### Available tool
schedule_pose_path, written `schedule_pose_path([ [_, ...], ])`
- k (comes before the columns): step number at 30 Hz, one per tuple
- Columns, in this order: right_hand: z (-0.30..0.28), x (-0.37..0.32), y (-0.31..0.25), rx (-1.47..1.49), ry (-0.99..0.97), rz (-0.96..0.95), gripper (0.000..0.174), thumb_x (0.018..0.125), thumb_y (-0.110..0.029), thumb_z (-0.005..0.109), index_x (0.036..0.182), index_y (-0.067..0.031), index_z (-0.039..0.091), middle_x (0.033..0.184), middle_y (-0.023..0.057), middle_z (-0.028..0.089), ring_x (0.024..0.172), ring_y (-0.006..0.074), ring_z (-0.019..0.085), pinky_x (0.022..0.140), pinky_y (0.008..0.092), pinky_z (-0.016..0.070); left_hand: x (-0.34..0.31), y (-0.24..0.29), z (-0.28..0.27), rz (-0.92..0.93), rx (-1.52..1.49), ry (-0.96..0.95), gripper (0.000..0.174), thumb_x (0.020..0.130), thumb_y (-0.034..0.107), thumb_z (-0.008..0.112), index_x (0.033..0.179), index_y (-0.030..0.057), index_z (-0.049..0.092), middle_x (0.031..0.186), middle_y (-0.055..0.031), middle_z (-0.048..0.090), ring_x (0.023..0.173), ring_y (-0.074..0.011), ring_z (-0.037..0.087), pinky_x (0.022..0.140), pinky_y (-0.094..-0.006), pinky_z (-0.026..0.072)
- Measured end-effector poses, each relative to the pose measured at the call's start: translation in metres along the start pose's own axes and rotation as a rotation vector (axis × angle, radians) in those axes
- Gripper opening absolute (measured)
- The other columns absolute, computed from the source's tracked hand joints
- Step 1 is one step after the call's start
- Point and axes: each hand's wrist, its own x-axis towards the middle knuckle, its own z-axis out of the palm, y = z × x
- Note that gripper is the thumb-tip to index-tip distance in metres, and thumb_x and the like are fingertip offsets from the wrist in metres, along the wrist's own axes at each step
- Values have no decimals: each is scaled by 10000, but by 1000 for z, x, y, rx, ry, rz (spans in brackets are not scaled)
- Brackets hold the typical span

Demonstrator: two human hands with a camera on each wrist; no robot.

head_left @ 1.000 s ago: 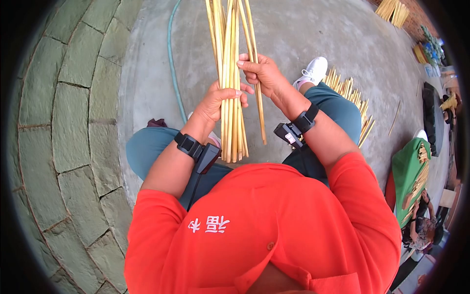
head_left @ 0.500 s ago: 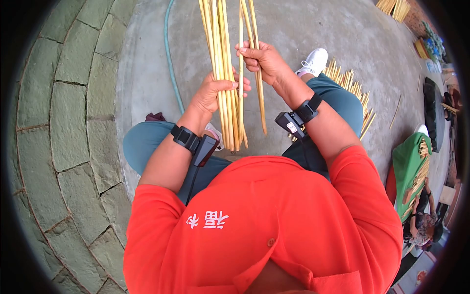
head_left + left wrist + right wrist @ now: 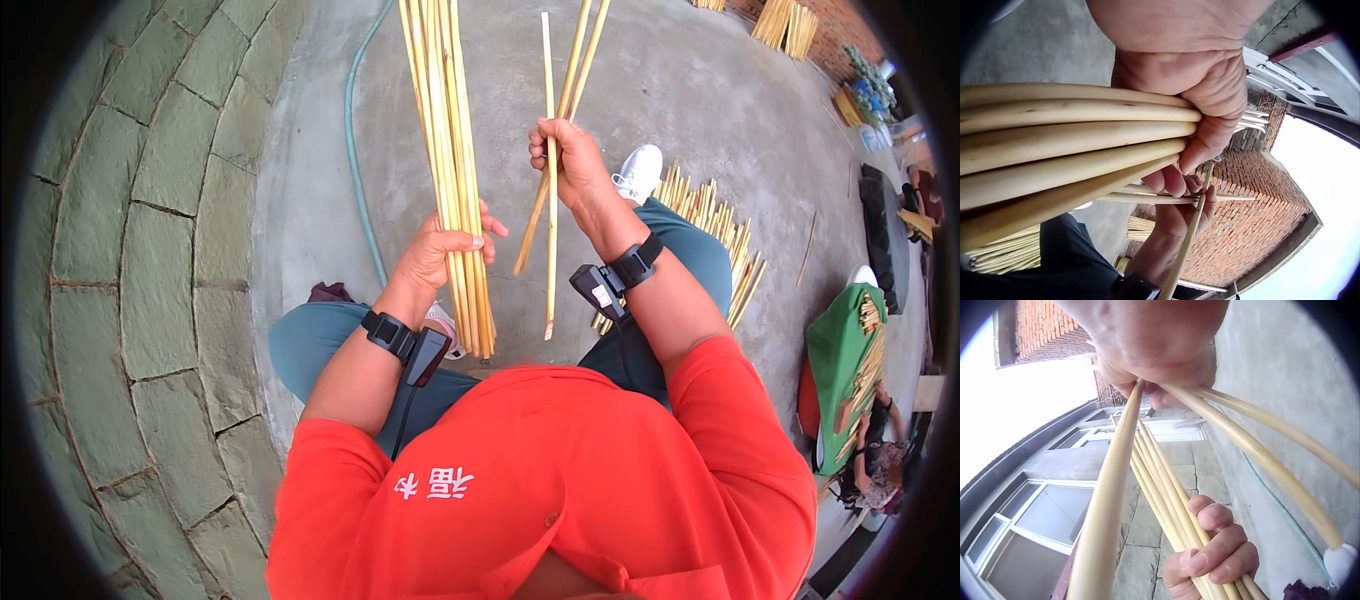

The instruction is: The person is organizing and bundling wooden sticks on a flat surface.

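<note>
My left hand (image 3: 445, 245) grips a thick bundle of pale yellow sticks (image 3: 447, 150), held nearly upright over my lap. The wrist view shows its fingers (image 3: 1213, 94) wrapped round the bundle (image 3: 1072, 144). My right hand (image 3: 565, 160) holds three separate sticks (image 3: 550, 245) a little to the right of the bundle, fanned apart below and above the fist. In the right wrist view those sticks (image 3: 1260, 462) run out from the right hand (image 3: 1154, 344), with the left hand (image 3: 1213, 550) and its bundle (image 3: 1166, 506) beyond.
A green hose (image 3: 355, 130) lies on the concrete ahead. Loose sticks (image 3: 715, 215) are piled by my right leg and white shoe (image 3: 640, 170). Stone paving (image 3: 130, 250) curves at left. A green cloth with sticks (image 3: 840, 360) is at right, more stacks (image 3: 785, 22) far right.
My right hand has drawn three sticks out of the bundle and moved them right and up. The left hand's bundle has leaned away to the left.
</note>
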Motion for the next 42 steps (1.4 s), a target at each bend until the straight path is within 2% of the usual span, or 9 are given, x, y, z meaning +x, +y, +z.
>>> schedule_pose_path([
  [2, 15, -10, -5, 2, 147, 45, 107, 778, -130, 550, 833, -47, 512, 618, 31, 491, 475, 106, 451, 387, 216, 343, -2, 1, 6, 0, -7, 8, 420, 617, -24, 590, 1022, 4, 480, 886, -205, 577, 646, -211, 591, 599, -327, 505],
  [8, 14, -13, 20, -98, -28, -15, 246, 753, -131, 659, 929, -9, 538, 702, 25, 562, 379, 47, 376, 340, 179, 267, -2, 0, 6, -17, 8, -51, 501, 624, 23, 607, 1098, -23, 451, 886, -209, 576, 602, -188, 573, 589, -304, 494],
  [14, 21, -20, 22, -113, -63, 92, 166, 722, -109, 685, 804, -39, 559, 564, -17, 513, 369, 34, 355, 341, 168, 249, -3, -3, 9, -105, 10, -101, 565, 630, 56, 612, 1154, -34, 422, 903, -225, 566, 624, -204, 575, 591, -315, 494],
  [17, 16, -16, 23, -110, -37, 36, 152, 721, -99, 681, 764, -50, 544, 540, -23, 500, 364, 35, 351, 340, 168, 248, -1, -4, 9, -101, 23, -79, 561, 639, 46, 607, 1160, -36, 418, 912, -221, 565, 660, -220, 590, 615, -328, 504],
  [28, 10, -7, 21, -74, -56, 72, 150, 702, -64, 686, 744, -45, 544, 591, -3, 530, 389, 43, 391, 335, 174, 280, -1, -4, 5, -135, 41, 20, 508, 657, 3, 594, 1139, -20, 439, 895, -175, 581, 699, -211, 596, 647, -318, 510],
  [34, 15, -12, 25, -196, 20, 33, 157, 726, -111, 683, 782, -36, 557, 615, 10, 548, 405, 45, 386, 340, 169, 284, 4, -6, 4, -60, 47, -11, 449, 657, 3, 605, 1086, -8, 474, 848, -137, 588, 673, -183, 578, 618, -276, 486],
  [36, 15, -14, 29, -253, 16, 6, 196, 735, -154, 684, 803, -22, 555, 620, 16, 546, 411, 49, 382, 342, 172, 287, 5, -5, 7, -34, 75, 38, 356, 653, -31, 585, 997, -3, 499, 808, -118, 595, 677, -173, 581, 639, -269, 485],
  [40, 14, -16, 34, -297, -18, 18, 238, 748, -207, 678, 854, -27, 563, 617, 1, 532, 403, 42, 376, 341, 172, 283, 11, -8, 13, 13, 163, 101, 381, 661, -32, 572, 1027, 3, 475, 806, -109, 579, 689, -167, 566, 631, -262, 470],
  [42, 17, -22, 35, -277, -56, 0, 311, 727, -250, 698, 882, -26, 547, 618, 5, 526, 405, 42, 373, 340, 172, 280, 16, -14, 18, 118, 310, 248, 380, 654, -34, 552, 1019, 22, 467, 785, -92, 577, 693, -174, 569, 641, -277, 469],
])
